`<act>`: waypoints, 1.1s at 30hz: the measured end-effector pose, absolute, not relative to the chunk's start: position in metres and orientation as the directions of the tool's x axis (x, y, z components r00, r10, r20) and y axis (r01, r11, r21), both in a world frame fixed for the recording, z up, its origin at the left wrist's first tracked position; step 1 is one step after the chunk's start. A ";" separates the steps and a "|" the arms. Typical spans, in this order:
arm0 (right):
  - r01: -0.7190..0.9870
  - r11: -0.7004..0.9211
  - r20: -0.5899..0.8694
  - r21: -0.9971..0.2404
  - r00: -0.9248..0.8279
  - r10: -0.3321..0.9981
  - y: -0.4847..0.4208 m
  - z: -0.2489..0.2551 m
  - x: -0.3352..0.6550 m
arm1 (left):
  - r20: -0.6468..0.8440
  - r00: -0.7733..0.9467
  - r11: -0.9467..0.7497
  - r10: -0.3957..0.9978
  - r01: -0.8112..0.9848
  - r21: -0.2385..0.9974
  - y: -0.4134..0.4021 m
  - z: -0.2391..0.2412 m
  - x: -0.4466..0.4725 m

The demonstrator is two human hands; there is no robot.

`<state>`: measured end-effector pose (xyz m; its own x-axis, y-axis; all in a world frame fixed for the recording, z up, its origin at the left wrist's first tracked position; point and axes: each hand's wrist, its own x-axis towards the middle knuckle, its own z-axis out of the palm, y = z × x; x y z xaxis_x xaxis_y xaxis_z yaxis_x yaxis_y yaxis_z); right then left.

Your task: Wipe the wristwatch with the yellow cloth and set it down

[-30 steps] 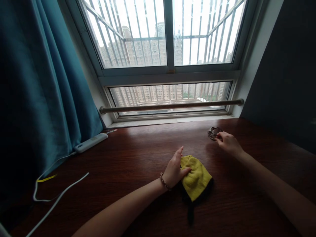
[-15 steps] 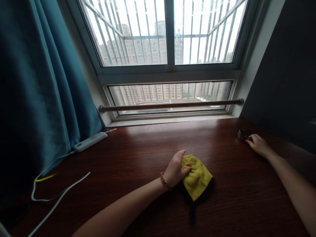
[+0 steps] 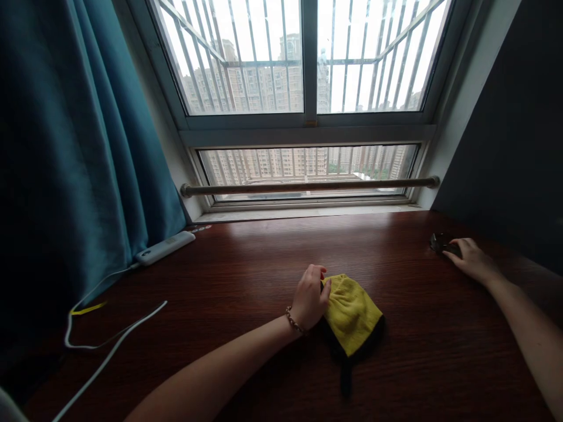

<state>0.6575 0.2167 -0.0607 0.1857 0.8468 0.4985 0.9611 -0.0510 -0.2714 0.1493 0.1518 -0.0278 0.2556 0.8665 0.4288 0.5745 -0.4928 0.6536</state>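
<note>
Left hand [image 3: 310,296] on the near-left edge of the yellow cloth [image 3: 352,313], fingers now curled and bunching the edge, no more lying flat as a second ago. Cloth in the middle of the dark wooden tabletop [image 3: 246,264], black trim showing at its near side. Right hand [image 3: 470,258] far out to the right, palm down, fingers loosely spread and touching a small dark object [image 3: 438,242], carried there from beside the cloth and now put down; too small to tell what it is. So: object parked aside, cloth gripped. At the left, a white power strip [image 3: 165,247] and its cable [image 3: 109,340] beside the teal curtain [image 3: 79,146].
</note>
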 end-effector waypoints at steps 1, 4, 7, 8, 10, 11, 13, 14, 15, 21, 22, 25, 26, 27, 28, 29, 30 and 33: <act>0.959 -0.067 0.524 -0.274 0.208 0.826 0.215 -0.051 0.646 | 0.410 0.245 -0.473 0.879 0.568 0.674 0.152 -0.028 0.149; 0.946 -0.019 0.611 -0.323 0.224 0.759 0.210 -0.016 0.584 | 0.366 0.219 -0.425 0.905 0.537 0.729 0.153 -0.029 0.149; 0.906 0.187 0.565 -0.381 0.068 0.822 0.187 0.009 0.480 | 0.353 0.204 -0.408 0.913 0.481 0.776 0.153 -0.028 0.149; 0.870 0.280 0.512 -0.405 -0.038 0.858 0.172 0.012 0.442 | 0.350 0.206 -0.406 0.914 0.448 0.796 0.153 -0.028 0.149; 0.788 0.433 0.418 -0.438 -0.248 0.874 0.137 0.009 0.372 | 0.338 0.230 -0.402 0.912 0.350 0.846 0.153 -0.026 0.149; 0.746 0.487 0.369 -0.454 -0.341 0.865 0.118 0.004 0.345 | 0.333 0.250 -0.398 0.909 0.288 0.871 0.153 -0.025 0.148; 0.747 0.528 0.381 -0.405 -0.387 0.840 0.087 -0.009 0.309 | 0.329 0.304 -0.387 0.894 0.151 0.910 0.151 -0.024 0.148; 0.754 0.525 0.392 -0.394 -0.378 0.839 0.077 -0.015 0.300 | 0.335 0.335 -0.384 0.880 0.088 0.919 0.149 -0.023 0.147; 0.762 0.510 0.401 -0.400 -0.355 0.844 0.071 -0.020 0.296 | 0.346 0.366 -0.384 0.864 0.033 0.923 0.147 -0.022 0.146; 0.125 0.062 0.055 -0.990 -0.062 0.997 0.118 -0.009 0.332 | 0.488 0.462 -0.520 0.741 -0.067 0.852 0.143 -0.019 0.144; 0.048 -0.021 -0.023 -0.999 -0.054 0.998 0.133 -0.002 0.345 | 0.504 0.474 -0.558 0.722 -0.033 0.829 0.144 -0.019 0.144; -0.007 -0.144 -0.143 -0.990 -0.080 0.987 0.177 0.013 0.398 | 0.491 0.593 -0.671 0.638 0.114 0.733 0.147 -0.020 0.145; -0.013 -0.196 -0.194 -0.981 -0.102 0.976 0.189 0.015 0.419 | 0.468 0.655 -0.709 0.594 0.152 0.688 0.147 -0.020 0.146; 0.002 -0.262 -0.261 -0.965 -0.112 0.959 0.198 0.016 0.440 | 0.437 0.715 -0.746 0.546 0.177 0.642 0.147 -0.019 0.146; 0.029 -0.328 -0.329 -0.944 -0.092 0.940 0.204 0.015 0.459 | 0.403 0.767 -0.778 0.499 0.192 0.598 0.147 -0.018 0.147; 0.060 -0.385 -0.389 -0.921 -0.062 0.919 0.208 0.014 0.477 | 0.370 0.807 -0.804 0.461 0.203 0.559 0.146 -0.017 0.147; 0.094 -0.410 -0.415 -0.907 -0.034 0.909 0.210 0.011 0.491 | 0.342 0.834 -0.824 0.434 0.213 0.525 0.145 -0.016 0.148; 0.242 -0.411 -0.423 -0.879 0.002 0.906 0.209 0.003 0.511 | 0.293 0.866 -0.854 0.405 0.245 0.459 0.144 -0.014 0.148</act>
